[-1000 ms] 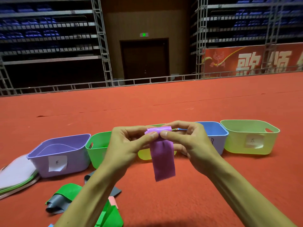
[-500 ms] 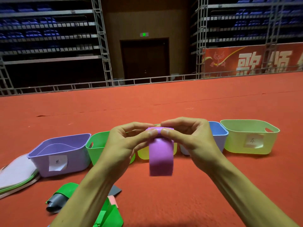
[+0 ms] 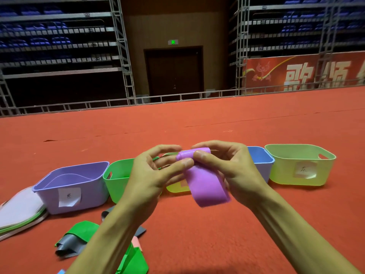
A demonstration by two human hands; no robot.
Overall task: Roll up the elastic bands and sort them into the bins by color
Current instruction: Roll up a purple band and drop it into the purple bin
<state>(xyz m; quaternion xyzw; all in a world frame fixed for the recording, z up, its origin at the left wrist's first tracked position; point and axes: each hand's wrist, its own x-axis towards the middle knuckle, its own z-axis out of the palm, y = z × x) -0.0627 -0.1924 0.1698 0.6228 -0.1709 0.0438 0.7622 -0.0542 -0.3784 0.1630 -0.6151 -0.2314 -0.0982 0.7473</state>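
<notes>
At centre frame, left hand [image 3: 147,175] and right hand [image 3: 233,169] pinch the purple band [image 3: 205,184]; keeping the roll tight should help before the purple bin [image 3: 77,186] at left

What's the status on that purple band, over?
Fingers of left hand and right hand pinch purple elastic band, top rolled, tail hanging. Matching purple plastic bin far left. Nothing blocking it.

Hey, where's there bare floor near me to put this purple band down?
The purple band could go on bare carpet between your forearms, or in front of the yellow-green bin. The lower left is crowded: loose bands and a flat stack lie by the purple bin.
</notes>
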